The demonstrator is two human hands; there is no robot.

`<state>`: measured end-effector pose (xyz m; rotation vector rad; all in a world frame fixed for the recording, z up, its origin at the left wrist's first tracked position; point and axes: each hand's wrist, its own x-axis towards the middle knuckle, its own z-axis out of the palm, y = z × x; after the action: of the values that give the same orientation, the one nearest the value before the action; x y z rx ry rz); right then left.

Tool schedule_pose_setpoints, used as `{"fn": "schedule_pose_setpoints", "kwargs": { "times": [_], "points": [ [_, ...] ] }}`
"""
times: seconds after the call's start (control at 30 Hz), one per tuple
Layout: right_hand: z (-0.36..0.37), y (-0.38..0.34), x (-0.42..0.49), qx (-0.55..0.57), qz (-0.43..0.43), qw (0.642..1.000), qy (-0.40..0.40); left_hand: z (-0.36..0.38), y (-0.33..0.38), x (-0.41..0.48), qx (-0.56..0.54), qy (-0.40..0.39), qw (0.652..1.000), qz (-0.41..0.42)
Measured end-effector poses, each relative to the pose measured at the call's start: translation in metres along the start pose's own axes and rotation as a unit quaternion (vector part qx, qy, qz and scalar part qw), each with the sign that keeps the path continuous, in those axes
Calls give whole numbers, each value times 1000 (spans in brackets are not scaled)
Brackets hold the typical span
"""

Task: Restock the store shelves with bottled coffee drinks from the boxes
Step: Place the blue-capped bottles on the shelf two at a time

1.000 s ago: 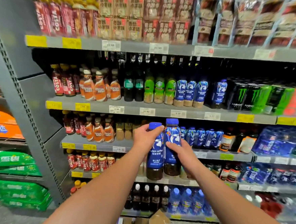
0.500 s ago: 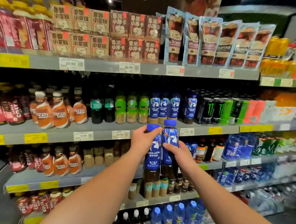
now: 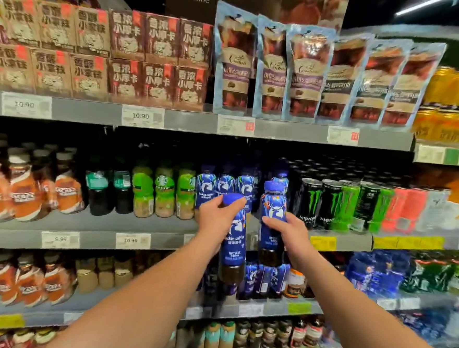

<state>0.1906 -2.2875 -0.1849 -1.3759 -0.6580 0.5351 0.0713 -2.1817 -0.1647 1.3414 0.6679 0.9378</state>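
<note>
Each of my hands holds one blue-labelled coffee bottle with a blue cap, upright in front of the shelving. My left hand grips the left bottle near its neck. My right hand wraps the right bottle around its middle. The right bottle is higher, its cap level with a row of matching blue coffee bottles on the grey shelf. The two held bottles are a little apart.
Green-labelled bottles stand left of the blue row, with black and green energy cans to its right. Brown cartons and coffee pouches fill the shelf above. More bottles crowd the lower shelves.
Both hands have lifted the bottles from lower-shelf height to the shelf with the matching blue row. The bottles have moved apart, the right one higher. The view has tilted up.
</note>
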Motion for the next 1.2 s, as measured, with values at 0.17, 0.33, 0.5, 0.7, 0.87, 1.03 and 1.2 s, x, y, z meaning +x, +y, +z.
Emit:
{"fn": "schedule_pose_setpoints", "kwargs": {
  "times": [0.17,0.33,0.5,0.7,0.87,1.03,1.2],
  "points": [
    [-33,4,48,-23,-7,999,-22,43,-6,31,16,39,999,10],
    [-43,9,81,-44,1,996,-81,61,-13,52,25,65,997,24],
    [-51,28,108,-10,-19,997,-78,63,-13,66,25,74,997,16],
    [-40,15,102,29,-16,994,-102,62,-16,72,25,75,997,16],
    [-30,21,104,41,21,994,-98,60,-19,75,30,75,997,14],
    [-32,22,105,40,19,997,-66,58,-22,76,28,76,997,14],
    [-34,12,106,-23,-46,999,0,56,-25,77,19,79,997,12]
  ]
}}
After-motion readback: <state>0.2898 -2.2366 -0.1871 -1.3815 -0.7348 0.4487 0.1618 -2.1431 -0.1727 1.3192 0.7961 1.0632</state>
